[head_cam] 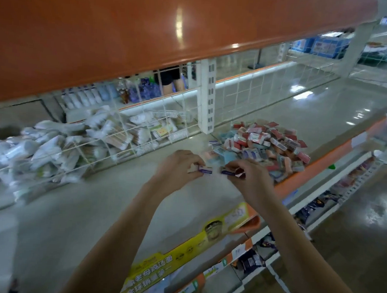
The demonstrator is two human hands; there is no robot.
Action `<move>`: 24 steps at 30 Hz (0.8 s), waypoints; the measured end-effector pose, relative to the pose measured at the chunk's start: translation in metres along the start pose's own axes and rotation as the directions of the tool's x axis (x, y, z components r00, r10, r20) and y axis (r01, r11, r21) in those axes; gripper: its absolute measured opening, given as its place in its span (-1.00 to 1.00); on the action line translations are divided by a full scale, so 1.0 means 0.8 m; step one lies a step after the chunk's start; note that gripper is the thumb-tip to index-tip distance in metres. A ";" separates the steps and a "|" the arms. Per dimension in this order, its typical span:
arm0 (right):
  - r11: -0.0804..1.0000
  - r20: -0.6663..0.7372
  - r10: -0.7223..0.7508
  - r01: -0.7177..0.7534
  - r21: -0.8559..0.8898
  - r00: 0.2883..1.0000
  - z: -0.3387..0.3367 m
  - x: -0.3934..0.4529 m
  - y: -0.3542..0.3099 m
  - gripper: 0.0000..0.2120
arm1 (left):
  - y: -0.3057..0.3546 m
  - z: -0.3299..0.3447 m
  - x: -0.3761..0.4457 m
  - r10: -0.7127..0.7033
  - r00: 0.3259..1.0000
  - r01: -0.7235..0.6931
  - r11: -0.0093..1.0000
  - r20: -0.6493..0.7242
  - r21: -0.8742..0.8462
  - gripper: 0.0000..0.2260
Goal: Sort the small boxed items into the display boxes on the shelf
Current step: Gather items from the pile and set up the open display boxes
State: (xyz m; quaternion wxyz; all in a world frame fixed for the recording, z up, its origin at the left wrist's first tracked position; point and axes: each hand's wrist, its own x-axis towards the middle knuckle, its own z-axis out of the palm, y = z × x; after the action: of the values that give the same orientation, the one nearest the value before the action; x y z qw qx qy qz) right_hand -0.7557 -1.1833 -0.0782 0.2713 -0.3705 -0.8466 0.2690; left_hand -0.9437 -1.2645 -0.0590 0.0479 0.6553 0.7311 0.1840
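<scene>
A heap of small boxed items [264, 143] in red, pink, blue and purple lies on the grey shelf [95, 208] to the right of centre. My left hand [175, 167] pinches a small purple-and-white box [206, 170] just in front of the heap. My right hand [247, 178] pinches a second small purple box [228, 172] beside it. The two boxes nearly touch end to end above the shelf. No display box is plainly visible.
A white wire divider [112, 142] fences off white packets [53, 148] on the left. A white upright post [207, 95] stands behind the heap. An orange shelf [127, 30] overhangs above. Lower shelves with goods [251, 261] lie below the front edge with its yellow label strip [182, 253].
</scene>
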 end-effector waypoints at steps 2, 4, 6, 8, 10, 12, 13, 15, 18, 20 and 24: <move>0.997 0.044 -0.032 0.029 0.070 0.999 0.014 0.002 -0.027 -0.76 | -0.016 -0.021 -0.035 -0.062 0.996 0.060 0.998 -0.068 -0.032 -0.81; 0.985 0.069 -0.078 0.067 0.158 0.995 0.030 0.001 -0.055 -0.79 | -0.032 -0.043 -0.074 -0.140 0.984 0.137 0.990 -0.114 -0.032 -0.82; 0.962 0.095 -0.151 0.124 0.243 0.984 0.050 -0.002 -0.086 -0.80 | -0.049 -0.064 -0.117 -0.221 0.962 0.220 0.975 -0.158 -0.022 -0.83; 0.932 0.130 -0.231 0.181 0.315 0.964 0.071 -0.009 -0.119 -0.79 | -0.064 -0.085 -0.162 -0.298 0.933 0.297 0.954 -0.203 -0.037 -0.83; 0.904 0.170 -0.299 0.222 0.365 0.939 0.092 -0.018 -0.155 -0.77 | -0.077 -0.106 -0.209 -0.365 0.896 0.367 0.929 -0.253 -0.040 -0.84; 0.882 0.222 -0.356 0.249 0.400 0.908 0.112 -0.028 -0.195 -0.76 | -0.088 -0.125 -0.255 -0.427 0.851 0.430 0.901 -0.306 -0.061 -0.84; 0.872 0.248 -0.383 0.260 0.414 0.890 0.122 -0.034 -0.214 -0.76 | -0.093 -0.134 -0.278 -0.453 0.830 0.459 0.886 -0.326 -0.063 -0.83; 0.854 0.293 -0.439 0.294 0.429 0.849 0.142 -0.047 -0.253 -0.75 | -0.100 -0.148 -0.324 -0.489 0.796 0.508 0.860 -0.357 -0.044 -0.82; 0.822 0.345 -0.537 0.388 0.416 0.770 0.171 -0.070 -0.305 -0.75 | -0.113 -0.162 -0.384 -0.537 0.746 0.557 0.827 -0.394 -0.072 -0.81; 0.800 0.392 -0.586 0.429 0.420 0.709 0.189 -0.087 -0.331 -0.76 | -0.122 -0.167 -0.418 -0.579 0.708 0.598 0.796 -0.405 -0.093 -0.81; 0.766 0.475 -0.642 0.486 0.421 0.602 0.220 -0.119 -0.365 -0.81 | -0.134 -0.170 -0.467 -0.608 0.688 0.622 0.775 -0.397 -0.111 -0.81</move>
State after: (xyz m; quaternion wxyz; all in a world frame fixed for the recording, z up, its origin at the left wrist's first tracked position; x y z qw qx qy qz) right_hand -0.9570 -1.4714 -0.0357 0.1077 0.0592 -0.9194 0.3736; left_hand -1.0361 -1.6651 -0.0327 -0.0588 0.3192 0.9039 0.2787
